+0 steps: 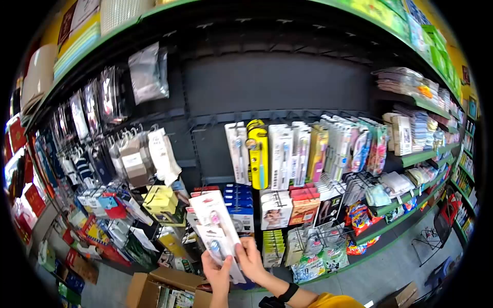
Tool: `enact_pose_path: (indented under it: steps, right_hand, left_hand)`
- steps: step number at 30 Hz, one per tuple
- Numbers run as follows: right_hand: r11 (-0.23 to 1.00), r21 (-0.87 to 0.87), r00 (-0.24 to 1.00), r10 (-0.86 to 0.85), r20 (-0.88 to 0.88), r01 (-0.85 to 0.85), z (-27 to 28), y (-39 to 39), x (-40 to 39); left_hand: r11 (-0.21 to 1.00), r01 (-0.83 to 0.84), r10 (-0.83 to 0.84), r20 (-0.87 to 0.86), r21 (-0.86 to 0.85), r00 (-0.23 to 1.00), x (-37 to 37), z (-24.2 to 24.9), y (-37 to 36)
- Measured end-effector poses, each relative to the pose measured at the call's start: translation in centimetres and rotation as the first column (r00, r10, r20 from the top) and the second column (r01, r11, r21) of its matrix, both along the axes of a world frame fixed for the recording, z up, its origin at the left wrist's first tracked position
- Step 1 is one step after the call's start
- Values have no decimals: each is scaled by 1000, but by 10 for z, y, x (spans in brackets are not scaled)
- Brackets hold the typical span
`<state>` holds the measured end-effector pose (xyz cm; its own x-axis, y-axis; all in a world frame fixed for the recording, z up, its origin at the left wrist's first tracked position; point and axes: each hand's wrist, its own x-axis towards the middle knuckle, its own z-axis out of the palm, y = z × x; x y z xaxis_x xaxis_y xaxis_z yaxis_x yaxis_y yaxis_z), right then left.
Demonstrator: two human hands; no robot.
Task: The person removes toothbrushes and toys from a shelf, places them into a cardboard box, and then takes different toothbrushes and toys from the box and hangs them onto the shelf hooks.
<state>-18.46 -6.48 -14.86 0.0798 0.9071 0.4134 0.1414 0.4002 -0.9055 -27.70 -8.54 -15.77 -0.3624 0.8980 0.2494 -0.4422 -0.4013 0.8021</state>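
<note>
My left hand (216, 273) is closed around the lower part of a white packaged toothbrush (216, 245) with a blue part showing through the clear front. Behind it, a longer white toothbrush pack (213, 208) with a pink part stands tilted to the left. My right hand (250, 261) grips the right edge of these packs, thumb and fingers pressed together. Both hands are close together in front of the lower racks. Beyond them, a row of hanging toothbrush packs (280, 156) fills hooks on the dark back panel, including a yellow pack (258, 154).
An open cardboard box (141, 288) with packs inside stands on the floor below my hands. Socks (163, 154) hang at left. Red boxes (305, 204) and blue packs (239, 203) hang below the toothbrushes. Folded towels (398, 183) lie on green-edged shelves at right, near a dark folding chair (440, 226).
</note>
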Motion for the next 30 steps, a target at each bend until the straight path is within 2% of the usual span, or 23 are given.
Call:
enact_pose_path:
  steps: [1, 2, 3, 5, 7, 8, 11, 13, 17, 23, 30]
  right_hand:
    - [991, 111, 986, -58, -155, 75, 75, -11, 82]
    - [984, 146, 986, -85, -144, 106, 99, -25, 102]
    - [980, 151, 988, -117, -97, 131, 97, -11, 94]
    - [988, 83, 978, -112, -178, 128, 86, -10, 110]
    - [982, 92, 976, -151, -159, 166, 86, -10, 115]
    - [978, 96, 977, -174, -120, 186, 90, -9, 119]
    - [966, 137, 966, -194, -172, 219, 101, 15, 112]
    - [976, 107, 963, -165, -211, 190, 120, 30, 109]
    - [958, 170, 944, -178, -277, 230, 148, 73, 100]
    - [904, 233, 929, -320, -187, 358, 147, 130, 103]
    - [949, 98, 937, -271, -219, 298, 140, 136, 102]
  left_hand:
    - [992, 71, -55, -146, 107, 988, 79, 87, -4]
    - [987, 120, -104, -145, 106, 984, 100, 113, -14]
    - [986, 121, -104, -142, 114, 984, 87, 102, 6]
    - [978, 173, -158, -123, 120, 980, 91, 99, 12]
    - [974, 206, -185, -185, 99, 965, 94, 104, 20]
    - [966, 229, -201, -205, 123, 958, 97, 109, 24]
    - [951, 266, -228, -224, 157, 948, 92, 112, 37]
    - [953, 223, -168, -258, 203, 952, 89, 128, 54]
    - [943, 245, -182, -266, 226, 947, 85, 152, 90]
    - [925, 284, -214, -271, 253, 939, 85, 159, 133]
    - [928, 307, -240, -291, 211, 926, 86, 145, 151]
